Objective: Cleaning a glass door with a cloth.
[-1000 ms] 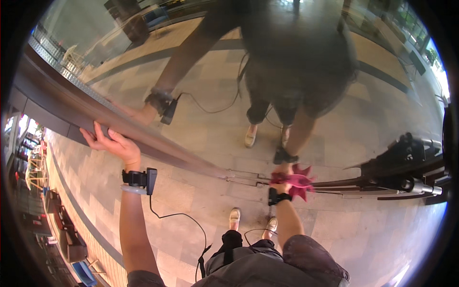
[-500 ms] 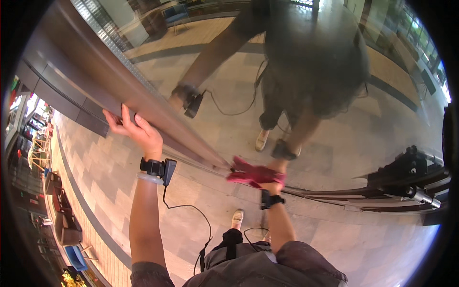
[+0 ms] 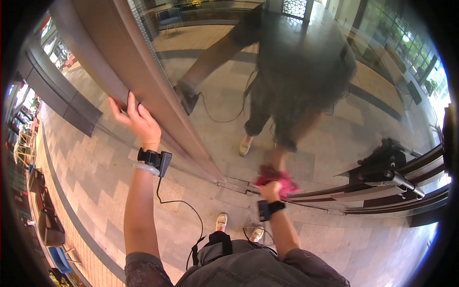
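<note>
My left hand (image 3: 138,122) rests with its fingers spread against the brown metal edge frame (image 3: 138,81) of a glass door. A dark red cloth (image 3: 287,185) is bunched in my right hand (image 3: 271,191), which presses it to the glass pane (image 3: 229,143). The cloth is smeared by motion, and my fingers are partly hidden by it. My body and both arms are mirrored in the pane. Each wrist wears a black strap with a small box, and a cable runs from the left box (image 3: 164,164).
A silver metal rod handle (image 3: 406,185) and dark rails lie at the right. Grey stone tiles (image 3: 191,229) spread beneath my feet. Dark wall panels (image 3: 67,95) stand at the left; beyond them are brown chairs (image 3: 50,225) and a blue chair (image 3: 60,258) on wooden decking.
My right hand has moved the cloth rightward, away from the door's frame edge. The frame appears steeper and shifted as the view has turned. My left hand stays against it.
</note>
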Demonstrator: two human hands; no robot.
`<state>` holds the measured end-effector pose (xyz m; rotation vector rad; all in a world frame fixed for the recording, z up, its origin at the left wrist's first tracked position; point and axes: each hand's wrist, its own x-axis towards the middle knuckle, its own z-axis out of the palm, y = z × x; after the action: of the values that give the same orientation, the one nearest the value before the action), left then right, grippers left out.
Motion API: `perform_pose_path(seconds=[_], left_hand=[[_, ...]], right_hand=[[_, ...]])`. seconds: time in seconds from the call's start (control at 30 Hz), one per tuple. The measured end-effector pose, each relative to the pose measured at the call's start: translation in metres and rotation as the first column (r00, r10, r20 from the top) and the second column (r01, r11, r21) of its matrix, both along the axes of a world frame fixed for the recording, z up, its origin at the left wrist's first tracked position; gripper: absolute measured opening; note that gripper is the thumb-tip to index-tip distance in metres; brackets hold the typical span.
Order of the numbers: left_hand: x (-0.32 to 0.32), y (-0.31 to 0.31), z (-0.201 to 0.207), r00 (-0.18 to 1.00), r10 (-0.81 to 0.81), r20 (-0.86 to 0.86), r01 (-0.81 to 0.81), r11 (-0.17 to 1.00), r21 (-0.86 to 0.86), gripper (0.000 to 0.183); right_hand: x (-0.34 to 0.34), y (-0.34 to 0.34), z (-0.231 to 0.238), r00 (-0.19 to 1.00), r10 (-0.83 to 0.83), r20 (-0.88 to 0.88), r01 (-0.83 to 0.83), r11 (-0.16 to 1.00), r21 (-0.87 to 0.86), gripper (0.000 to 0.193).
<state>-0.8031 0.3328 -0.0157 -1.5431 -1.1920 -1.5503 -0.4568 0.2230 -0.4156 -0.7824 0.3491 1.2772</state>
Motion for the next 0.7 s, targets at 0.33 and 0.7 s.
perform_pose_path(seconds=[0.33,0.7], left_hand=[[-0.048,-0.017,-0.003,1.0,0.026,-0.001,-0.026,1.0,0.009,0.035],[-0.056,-0.032,0.012,0.99,0.138,-0.031,-0.138,0.99,-0.016,0.035]], right_hand=[[-0.161,-0.007,0.212,-0.067,0.292,0.954,-0.723,0.645,-0.248,0.03],[0.119,-0.055,0.1,0.873,-0.068,0.483,0.23,0.931,-0.284,0.031]])
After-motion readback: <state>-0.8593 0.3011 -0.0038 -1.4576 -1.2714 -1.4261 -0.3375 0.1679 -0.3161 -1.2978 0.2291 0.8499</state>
